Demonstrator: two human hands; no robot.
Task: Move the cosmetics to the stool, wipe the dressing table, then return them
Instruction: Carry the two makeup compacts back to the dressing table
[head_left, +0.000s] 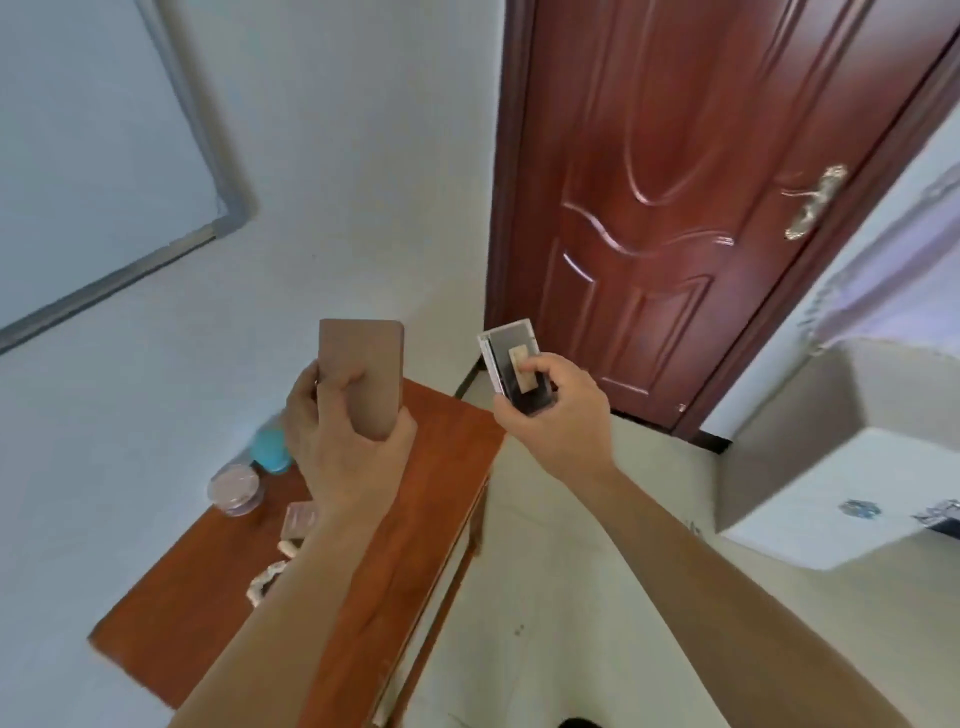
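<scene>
My left hand (340, 441) grips a flat brown palette case (363, 371), held upright above the orange-brown dressing table (208, 597). My right hand (553, 415) holds a black and silver palette (511, 364) in the air, past the table's right end. On the table below sit a teal bottle (270, 449), a round pink jar with a clear lid (234, 488), a small pink compact (300, 519), and a pale beaded item (262, 577), partly hidden by my left forearm. No stool is in view.
A dark red door (675, 208) with a metal handle (815, 208) stands ahead. A framed mirror (78, 156) hangs on the white wall at left. A white bed or cabinet (831, 467) lies at right. Pale floor tiles (545, 597) run between it and the table.
</scene>
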